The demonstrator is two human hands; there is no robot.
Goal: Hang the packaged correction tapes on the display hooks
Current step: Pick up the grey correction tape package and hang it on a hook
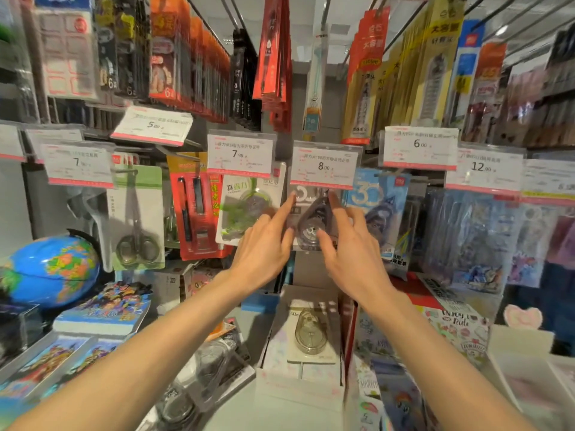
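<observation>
Two hands meet on one packaged correction tape [312, 223] in the head view, right under the 8.00 price tag [325, 163]. The left hand [264, 244] has straight fingers laid on the pack's left edge, index pointing up toward the tag. The right hand [351, 247] pinches the right edge, thumb on the clear blister over the tape and fingers at the top corner. The hands are close together with only the pack between them. Its top is hidden behind the tag, so I cannot tell whether the hook is through the hole yet; I judge this pack is being seated or straightened.

More stock waits below: another correction tape [311, 332] lies in an open box [298, 390], so the job looks unfinished.

Room is tight. A green correction tape pack [249, 206] hangs just beside on the left, and a blue pack [381, 209] just beside on the right. The tag overhangs the hook, leaving only a straight path in from the front and below.
</observation>
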